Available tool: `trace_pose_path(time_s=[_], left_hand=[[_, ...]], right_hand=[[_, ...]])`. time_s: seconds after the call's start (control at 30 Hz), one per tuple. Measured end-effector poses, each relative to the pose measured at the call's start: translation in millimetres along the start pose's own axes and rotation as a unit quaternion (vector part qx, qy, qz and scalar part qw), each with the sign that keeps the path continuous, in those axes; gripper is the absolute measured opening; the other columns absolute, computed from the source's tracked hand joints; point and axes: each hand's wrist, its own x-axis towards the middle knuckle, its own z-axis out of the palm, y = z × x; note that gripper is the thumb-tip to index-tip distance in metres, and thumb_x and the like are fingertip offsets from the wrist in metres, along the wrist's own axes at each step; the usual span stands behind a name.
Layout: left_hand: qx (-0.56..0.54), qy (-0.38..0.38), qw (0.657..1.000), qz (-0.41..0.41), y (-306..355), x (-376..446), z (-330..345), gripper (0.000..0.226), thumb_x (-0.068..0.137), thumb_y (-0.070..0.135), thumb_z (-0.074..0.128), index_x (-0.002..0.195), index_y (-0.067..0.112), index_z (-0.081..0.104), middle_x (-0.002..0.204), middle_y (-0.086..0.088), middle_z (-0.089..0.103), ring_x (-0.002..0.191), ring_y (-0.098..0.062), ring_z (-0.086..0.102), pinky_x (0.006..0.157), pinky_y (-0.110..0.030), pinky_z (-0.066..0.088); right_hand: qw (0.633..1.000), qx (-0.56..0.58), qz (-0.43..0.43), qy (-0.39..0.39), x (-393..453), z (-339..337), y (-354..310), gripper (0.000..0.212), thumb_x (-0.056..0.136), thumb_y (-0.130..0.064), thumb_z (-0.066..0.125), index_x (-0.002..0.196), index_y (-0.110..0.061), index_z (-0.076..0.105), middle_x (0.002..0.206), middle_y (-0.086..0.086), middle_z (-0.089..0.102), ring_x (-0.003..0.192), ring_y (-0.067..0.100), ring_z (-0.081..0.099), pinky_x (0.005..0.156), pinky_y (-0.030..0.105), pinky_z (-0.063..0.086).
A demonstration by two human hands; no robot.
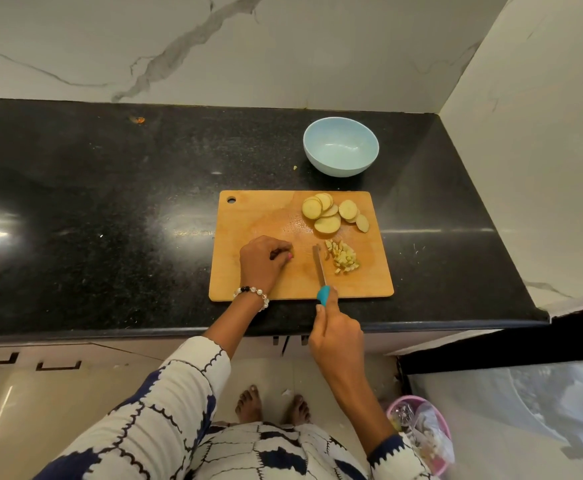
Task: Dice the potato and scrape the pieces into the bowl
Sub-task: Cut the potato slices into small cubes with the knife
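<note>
Right hand grips knife beside dice; left hand curled, hold unclear; slices await cutting; bowl unfilled.

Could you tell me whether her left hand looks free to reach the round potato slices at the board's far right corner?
Probably yes: the left hand rests on the wooden cutting board, bare board lies between it and the round potato slices, and the blue-handled knife sits nearer.
</note>
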Motion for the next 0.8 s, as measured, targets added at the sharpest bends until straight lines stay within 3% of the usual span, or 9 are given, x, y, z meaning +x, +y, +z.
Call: trace_pose_path(time_s=[0.07, 0.13, 0.23, 0.37, 0.47, 0.7, 0.8], left_hand=[[-0.006, 0.001, 1.0, -0.01, -0.3, -0.3, 0.5, 0.02, 0.073, 0.017, 0.077, 0.092, 0.013, 0.075, 0.09, -0.003, 0.069, 0.072, -0.007, 0.057, 0.065, -0.002, 0.041], [-0.007, 0.001, 1.0, -0.018, -0.8, -0.4, 0.4, 0.021, 0.073, 0.019, 0.077, 0.094, 0.013, 0.075, 0.09, -0.003, 0.067, 0.072, -0.006, 0.055, 0.062, 0.001, 0.036], [-0.01, 0.004, 1.0, -0.022, -2.0, 0.1, -0.4, 0.021, 0.073, 0.018, 0.077, 0.093, 0.011, 0.075, 0.091, -0.005, 0.065, 0.075, -0.006, 0.054, 0.062, 0.001, 0.035], [-0.012, 0.007, 0.999, -0.03, -2.5, 1.1, -0.8, 0.021, 0.073, 0.018, 0.077, 0.092, 0.01, 0.075, 0.091, -0.003, 0.064, 0.078, -0.007, 0.054, 0.064, -0.001, 0.035], [-0.019, 0.013, 0.999, -0.035, -3.5, 2.0, 0.5, 0.021, 0.072, 0.019, 0.078, 0.09, 0.009, 0.075, 0.089, -0.003, 0.065, 0.078, -0.008, 0.056, 0.064, -0.003, 0.037], [-0.032, 0.014, 0.998, -0.043, -3.0, 3.5, 2.1, 0.02, 0.071, 0.019, 0.079, 0.088, 0.009, 0.076, 0.088, -0.003, 0.067, 0.078, -0.009, 0.059, 0.068, -0.013, 0.043], [-0.037, 0.012, 0.998, -0.051, -3.5, 4.8, 1.8, 0.019, 0.07, 0.016, 0.079, 0.088, 0.008, 0.076, 0.087, -0.004, 0.068, 0.078, -0.01, 0.06, 0.067, -0.006, 0.041]], right_hand=[[0.999, 0.043, 0.021, -0.005, -7.8, -5.8, -0.4, 0.051, 0.101, -0.029, 0.032, 0.146, -0.005, 0.026, 0.061, 0.0, 0.055, 0.053, 0.012, 0.052, 0.048, 0.027, 0.037], [0.997, 0.069, 0.015, -0.004, -9.3, -8.6, -4.7, 0.05, 0.1, -0.027, 0.036, 0.145, -0.006, 0.028, 0.057, -0.004, 0.052, 0.049, 0.008, 0.049, 0.044, 0.022, 0.034], [0.998, 0.053, -0.024, -0.006, -2.8, -4.6, -14.6, 0.051, 0.1, -0.031, 0.034, 0.145, -0.007, 0.032, 0.058, -0.005, 0.05, 0.048, 0.007, 0.046, 0.043, 0.017, 0.027], [0.998, 0.009, -0.055, -0.025, 8.1, 1.1, -18.7, 0.062, 0.093, -0.038, 0.022, 0.147, -0.009, 0.027, 0.069, 0.003, 0.06, 0.061, 0.019, 0.056, 0.055, 0.036, 0.042], [0.997, -0.039, -0.061, -0.037, 9.9, 2.2, -16.8, 0.057, 0.099, -0.035, 0.023, 0.149, -0.01, 0.02, 0.076, 0.005, 0.06, 0.066, 0.022, 0.058, 0.062, 0.041, 0.048], [0.991, -0.101, -0.05, -0.071, 8.2, 0.4, -22.5, 0.056, 0.102, -0.03, 0.024, 0.151, -0.009, 0.005, 0.088, 0.009, 0.058, 0.067, 0.022, 0.048, 0.059, 0.033, 0.032], [0.986, -0.129, -0.051, -0.097, 16.0, 4.0, -29.2, 0.06, 0.102, -0.025, 0.027, 0.15, -0.008, -0.004, 0.1, 0.014, 0.059, 0.083, 0.029, 0.057, 0.062, 0.033, 0.032]])
